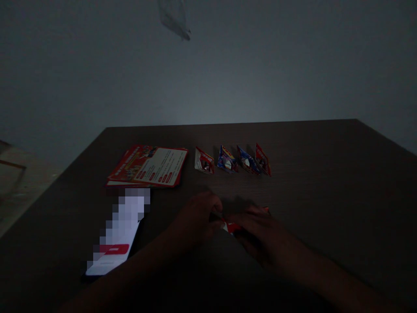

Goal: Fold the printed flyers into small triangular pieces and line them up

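A red-and-white piece of printed paper [232, 227] lies low over the table's near middle, mostly covered by my hands. My left hand [197, 217] is closed on its left end, thumb and forefinger pinched together. My right hand [265, 234] rests over the right part, fingers bent and closed on the paper. Beyond my hands stand several folded paper pieces in a row: a red-and-white one [204, 161], two blue ones [227, 160] and a red one [263, 160]. The dim light hides how the held paper is folded.
A stack of red-and-white printed sheets [156, 167] lies on the dark wooden table [312, 174] at the left. Nearer me is a lit phone [119, 234], its screen partly blurred, close to my left forearm. A grey wall [260, 65] rises behind the table's back edge.
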A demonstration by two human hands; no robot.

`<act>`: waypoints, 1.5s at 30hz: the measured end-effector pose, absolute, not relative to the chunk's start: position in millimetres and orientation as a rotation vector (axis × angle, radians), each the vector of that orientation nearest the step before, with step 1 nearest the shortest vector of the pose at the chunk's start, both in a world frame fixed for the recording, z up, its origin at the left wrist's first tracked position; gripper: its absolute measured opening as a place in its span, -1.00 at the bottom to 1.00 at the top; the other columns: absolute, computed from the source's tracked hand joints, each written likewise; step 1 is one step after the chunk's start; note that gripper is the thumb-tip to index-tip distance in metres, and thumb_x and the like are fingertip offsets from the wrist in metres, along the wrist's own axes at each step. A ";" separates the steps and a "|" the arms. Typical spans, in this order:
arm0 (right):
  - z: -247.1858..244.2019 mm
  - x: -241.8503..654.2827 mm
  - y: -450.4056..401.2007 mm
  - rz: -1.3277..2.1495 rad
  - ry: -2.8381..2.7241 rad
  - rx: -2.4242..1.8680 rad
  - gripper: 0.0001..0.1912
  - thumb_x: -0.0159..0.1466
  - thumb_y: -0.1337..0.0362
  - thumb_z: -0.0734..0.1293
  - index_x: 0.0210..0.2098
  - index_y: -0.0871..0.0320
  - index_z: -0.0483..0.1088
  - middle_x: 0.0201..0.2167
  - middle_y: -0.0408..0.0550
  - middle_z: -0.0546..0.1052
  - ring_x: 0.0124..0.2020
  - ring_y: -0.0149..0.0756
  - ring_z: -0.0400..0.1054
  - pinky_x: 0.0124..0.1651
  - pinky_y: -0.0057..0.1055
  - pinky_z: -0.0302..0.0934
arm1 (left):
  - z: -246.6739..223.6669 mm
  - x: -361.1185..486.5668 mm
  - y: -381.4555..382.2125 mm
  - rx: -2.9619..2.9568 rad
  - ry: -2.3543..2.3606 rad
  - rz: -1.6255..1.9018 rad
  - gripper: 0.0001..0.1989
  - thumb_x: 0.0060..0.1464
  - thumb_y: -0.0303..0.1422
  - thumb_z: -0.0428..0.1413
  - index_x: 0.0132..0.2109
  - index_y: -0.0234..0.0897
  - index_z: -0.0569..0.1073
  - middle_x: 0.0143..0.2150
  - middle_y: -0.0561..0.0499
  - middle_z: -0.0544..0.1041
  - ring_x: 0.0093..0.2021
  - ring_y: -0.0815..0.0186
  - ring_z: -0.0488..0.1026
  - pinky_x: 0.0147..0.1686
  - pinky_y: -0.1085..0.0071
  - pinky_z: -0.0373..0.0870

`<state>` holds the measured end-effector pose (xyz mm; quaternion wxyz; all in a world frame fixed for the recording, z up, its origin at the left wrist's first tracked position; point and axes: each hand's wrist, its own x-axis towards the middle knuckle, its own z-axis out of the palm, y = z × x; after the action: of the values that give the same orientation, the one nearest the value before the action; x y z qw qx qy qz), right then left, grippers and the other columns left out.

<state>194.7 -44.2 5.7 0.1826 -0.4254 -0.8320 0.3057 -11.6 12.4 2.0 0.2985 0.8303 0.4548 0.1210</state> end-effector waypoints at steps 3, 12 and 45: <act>5.6 195.1 -44.4 0.845 -2.342 -1.191 -0.48 0.25 0.48 0.22 0.16 0.00 0.20 -0.07 -0.06 0.46 -0.07 -0.21 0.28 -0.03 -0.22 0.17 | 1.5 -9.6 11.3 2.220 1.213 0.352 -0.77 -0.11 -0.47 0.24 -0.28 -0.27 0.36 -0.27 0.04 0.42 -0.26 0.28 0.38 -0.28 0.37 0.29; 3.1 200.6 -41.6 0.663 -2.371 -1.314 -0.51 0.26 0.41 0.24 0.17 0.05 0.20 -0.12 0.01 0.50 -0.10 -0.13 0.31 -0.10 -0.16 0.26 | 2.8 -2.8 0.2 2.377 1.189 0.349 -0.96 0.11 -0.44 0.09 -0.24 -0.28 0.38 -0.22 -0.01 0.41 -0.18 0.24 0.34 -0.18 0.30 0.30; 1.7 211.3 -39.1 0.665 -2.289 -1.357 -0.54 0.26 0.44 0.24 0.14 0.07 0.23 -0.14 -0.03 0.51 -0.12 -0.18 0.32 -0.09 -0.22 0.27 | 10.9 3.3 -21.9 2.794 0.979 0.063 -0.60 0.21 -0.26 0.00 0.15 -0.29 0.26 0.16 -0.03 0.36 0.00 0.13 0.26 -0.08 0.18 0.23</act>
<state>211.3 -39.1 1.7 0.1981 -0.4851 -0.8179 0.2376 3.3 -21.9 10.9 0.0901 0.9397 0.3292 0.0211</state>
